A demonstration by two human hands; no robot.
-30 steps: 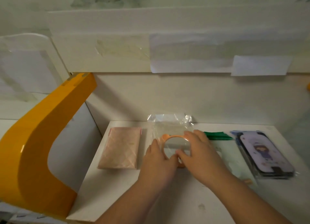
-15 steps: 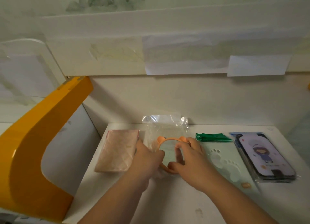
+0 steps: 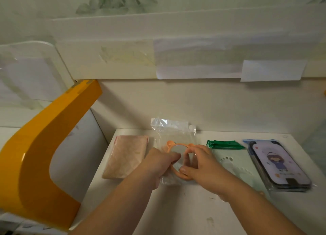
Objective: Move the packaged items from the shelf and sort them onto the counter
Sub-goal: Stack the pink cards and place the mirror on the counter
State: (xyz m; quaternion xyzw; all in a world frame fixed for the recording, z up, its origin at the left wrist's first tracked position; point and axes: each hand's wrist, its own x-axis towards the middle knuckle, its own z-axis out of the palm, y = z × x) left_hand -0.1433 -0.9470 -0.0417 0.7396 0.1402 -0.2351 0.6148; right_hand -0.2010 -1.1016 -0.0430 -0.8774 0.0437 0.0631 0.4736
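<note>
A round mirror with an orange eared rim [image 3: 176, 151] lies in a clear plastic bag [image 3: 173, 130] in the middle of the white counter [image 3: 185, 208]. My left hand [image 3: 159, 162] grips the mirror's left side. My right hand [image 3: 201, 164] pinches its right and lower rim with thumb and fingers. To the left lies a pink packaged pad [image 3: 126, 155]. To the right lie a pale green footprint package with a green header [image 3: 232, 157] and a stack of phone cases with a cartoon girl [image 3: 278, 164].
An orange curved support [image 3: 40, 150] rises at the left edge of the counter. A white shelf board with taped paper slips [image 3: 271, 71] overhangs the back wall. The counter's near part is bare white surface with small marks.
Both hands have shifted on the bagged mirror: the left hand slid from below it to its left side, and the right fingers now curl round the lower right rim.
</note>
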